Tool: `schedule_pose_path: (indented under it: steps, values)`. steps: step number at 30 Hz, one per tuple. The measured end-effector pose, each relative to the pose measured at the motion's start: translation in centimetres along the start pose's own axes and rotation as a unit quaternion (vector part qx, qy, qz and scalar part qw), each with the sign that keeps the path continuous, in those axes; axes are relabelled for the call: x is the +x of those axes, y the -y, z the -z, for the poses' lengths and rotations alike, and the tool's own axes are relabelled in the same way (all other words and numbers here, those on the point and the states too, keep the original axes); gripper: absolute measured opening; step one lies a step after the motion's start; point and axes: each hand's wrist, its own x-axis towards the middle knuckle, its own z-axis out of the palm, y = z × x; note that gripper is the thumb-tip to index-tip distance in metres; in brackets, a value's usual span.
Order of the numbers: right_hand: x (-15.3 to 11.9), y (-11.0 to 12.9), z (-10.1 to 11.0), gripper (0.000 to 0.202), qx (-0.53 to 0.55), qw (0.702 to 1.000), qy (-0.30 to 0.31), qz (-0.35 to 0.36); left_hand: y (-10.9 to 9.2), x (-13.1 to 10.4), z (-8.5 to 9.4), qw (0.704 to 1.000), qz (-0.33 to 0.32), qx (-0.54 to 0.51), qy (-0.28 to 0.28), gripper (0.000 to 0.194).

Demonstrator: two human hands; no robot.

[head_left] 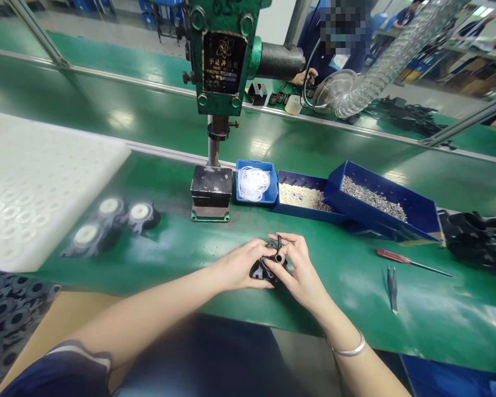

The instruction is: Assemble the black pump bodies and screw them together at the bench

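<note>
Just above the green bench, both hands meet on a small black plastic housing [257, 270] with a short tube [278, 257] sticking out of it. My left hand [243, 264] grips the housing from the left, thumb on top and fingers underneath. From the right, my right hand [295, 264] closes its thumb and fingers round the tube side of the same part. Fingers cover much of the housing, so its lower face is hidden. Straight ahead of the hands stands the black block [211, 184] of a green press [221, 60].
Beyond my hands are a blue tray of white rings [254, 183], a bin of cream pieces [300, 196] and a bin of metal pins [372, 198]. Tweezers [392, 290] and a screwdriver [413, 262] lie right. White-topped black parts [140, 214] sit left. A co-worker [334, 44] is opposite.
</note>
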Motion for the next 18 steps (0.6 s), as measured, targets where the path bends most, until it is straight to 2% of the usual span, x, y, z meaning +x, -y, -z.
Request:
schedule_pose_path:
  steps: [9,13,16,18]
  values:
    - [0.0,0.2,-0.5,0.023,-0.003,1.0,-0.009,0.015,0.3,0.1,-0.4,1.0,-0.007,-0.002,-0.014,0.071]
    - [0.2,0.9,0.5,0.02,-0.041,0.999,0.011,0.026,-0.7,0.1,-0.4,0.999,0.004,0.016,-0.031,0.067]
    - [1.3,2.4,3.0,0.019,-0.066,0.995,0.022,0.068,-2.6,0.0,1.4,0.997,0.016,0.04,-0.06,0.068]
    - [2.9,4.3,5.1,0.021,-0.056,0.992,-0.021,0.108,-4.3,0.1,4.0,0.993,0.022,0.05,-0.101,0.068]
